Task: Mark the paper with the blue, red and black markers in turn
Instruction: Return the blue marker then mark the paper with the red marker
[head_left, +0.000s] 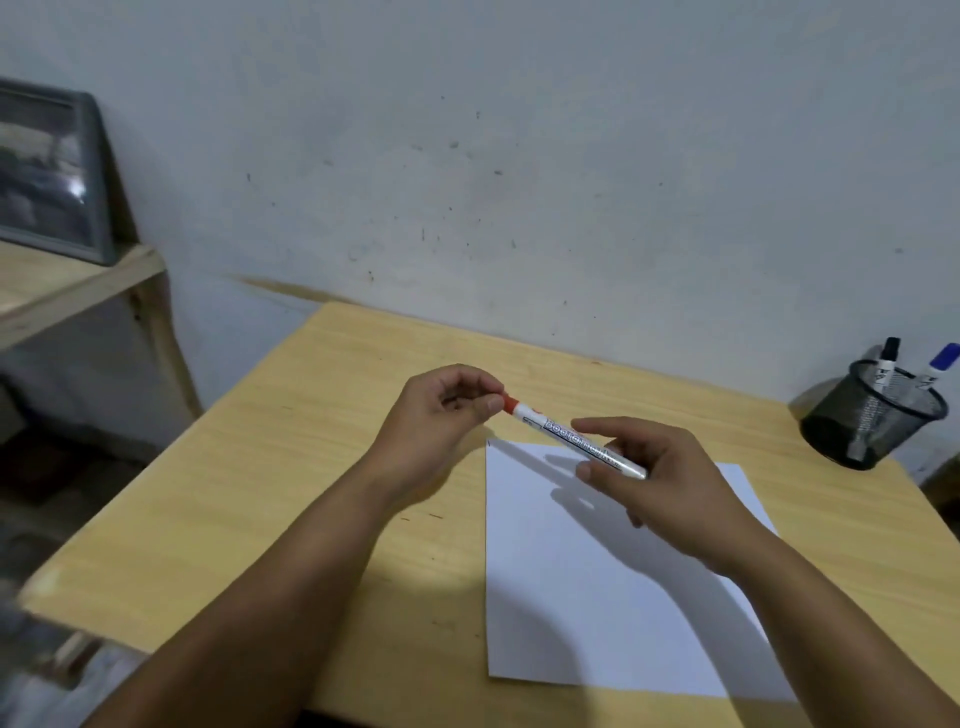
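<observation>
A red marker (566, 436) with a white barrel is held level above the far edge of the white paper (587, 597). My right hand (660, 478) grips its barrel. My left hand (441, 415) pinches the red cap end between thumb and fingers. I can see no marks on the paper, which lies flat on the wooden table (291, 467). The black marker (886, 364) and the blue marker (937, 364) stand in a black mesh cup (867, 415) at the far right of the table.
A pale wall rises just behind the table. At the left stands a wooden shelf (78, 291) with a grey framed picture (47, 171) on it. Dark clutter lies on the floor at lower left.
</observation>
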